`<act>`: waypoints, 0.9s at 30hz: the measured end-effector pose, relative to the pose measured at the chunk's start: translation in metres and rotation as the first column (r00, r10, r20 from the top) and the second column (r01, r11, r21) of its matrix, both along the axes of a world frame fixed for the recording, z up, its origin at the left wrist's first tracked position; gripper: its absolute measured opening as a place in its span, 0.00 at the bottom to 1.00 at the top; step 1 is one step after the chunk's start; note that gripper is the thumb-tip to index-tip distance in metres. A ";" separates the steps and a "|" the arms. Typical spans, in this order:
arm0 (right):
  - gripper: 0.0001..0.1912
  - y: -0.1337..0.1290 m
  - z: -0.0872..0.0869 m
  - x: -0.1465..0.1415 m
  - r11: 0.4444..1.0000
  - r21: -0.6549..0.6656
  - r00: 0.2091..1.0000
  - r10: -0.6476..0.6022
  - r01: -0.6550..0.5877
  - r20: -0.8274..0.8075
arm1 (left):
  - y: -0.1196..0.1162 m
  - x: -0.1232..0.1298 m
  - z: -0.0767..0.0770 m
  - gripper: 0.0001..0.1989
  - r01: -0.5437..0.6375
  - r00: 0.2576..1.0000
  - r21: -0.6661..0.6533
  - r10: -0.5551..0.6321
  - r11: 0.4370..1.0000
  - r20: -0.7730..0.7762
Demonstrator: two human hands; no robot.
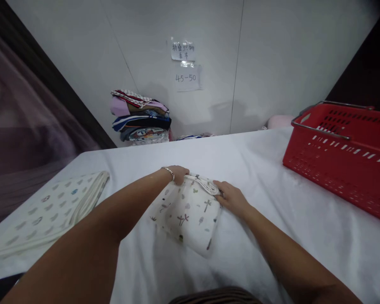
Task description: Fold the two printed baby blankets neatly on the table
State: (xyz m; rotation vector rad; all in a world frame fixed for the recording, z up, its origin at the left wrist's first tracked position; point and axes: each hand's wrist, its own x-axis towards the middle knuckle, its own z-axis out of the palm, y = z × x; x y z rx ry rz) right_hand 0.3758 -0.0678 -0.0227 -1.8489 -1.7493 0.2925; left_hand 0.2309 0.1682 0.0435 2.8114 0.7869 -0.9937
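Observation:
A white cloth (190, 213) printed with palm trees and small leaf shapes lies on the white-covered table in front of me. Its far edge is rolled or folded over into a thick band, with the layers showing at the right end. My left hand (179, 174), with a bracelet at the wrist, closes on the far left end of that band; its fingertips are partly hidden. At the band's right end my right hand (230, 196) grips the layers between thumb and fingers. The near part of the cloth lies flat.
A folded white cloth with grey prints (50, 211) lies on the left of the table (256, 160). On the right stands a red perforated basket (335, 169) with metal handles. Stacked folded fabrics (142, 116) sit beyond the far edge, below paper signs (186, 78) on the wall.

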 end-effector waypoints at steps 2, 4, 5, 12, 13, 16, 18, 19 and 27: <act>0.25 0.000 -0.001 0.001 1.000 0.004 1.000 -0.007 0.007 -0.024 | 0.001 0.001 0.001 0.33 -0.005 1.000 0.016 0.006 1.000 -0.023; 0.25 0.000 -0.003 0.001 1.000 0.011 0.998 -0.013 0.014 -0.063 | 0.001 0.002 0.003 0.31 0.024 0.999 0.051 -0.023 0.998 -0.026; 0.26 0.000 -0.003 0.001 1.000 0.011 0.996 -0.018 0.019 -0.089 | 0.001 0.002 0.003 0.29 0.050 0.999 0.076 -0.049 0.996 -0.019; 0.34 0.002 -0.009 -0.002 0.982 -0.059 0.898 -0.188 0.179 -0.398 | 0.003 0.000 0.019 0.23 -0.004 1.000 0.044 0.003 0.999 0.014; 0.34 0.003 -0.010 -0.002 0.977 -0.076 0.875 -0.215 0.201 -0.435 | 0.005 -0.001 0.022 0.23 -0.048 0.999 0.009 0.048 0.999 0.024; 0.33 0.007 -0.014 -0.003 0.961 -0.107 0.825 -0.273 0.254 -0.494 | 0.012 -0.004 0.028 0.20 -0.121 0.985 -0.076 0.129 0.990 0.118; 0.32 0.009 -0.017 -0.002 0.953 -0.105 0.807 -0.296 0.284 -0.511 | 0.015 -0.004 0.026 0.20 -0.141 0.973 -0.078 0.152 0.987 0.171; 0.31 0.010 -0.018 -0.002 0.950 -0.101 0.802 -0.305 0.297 -0.514 | 0.016 -0.003 0.023 0.21 -0.142 0.972 -0.059 0.150 0.988 0.178; 0.32 0.014 -0.012 -0.001 0.934 -0.138 0.795 -0.353 0.329 -0.494 | 0.017 0.010 0.005 0.26 -0.128 0.986 -0.051 0.132 0.990 0.098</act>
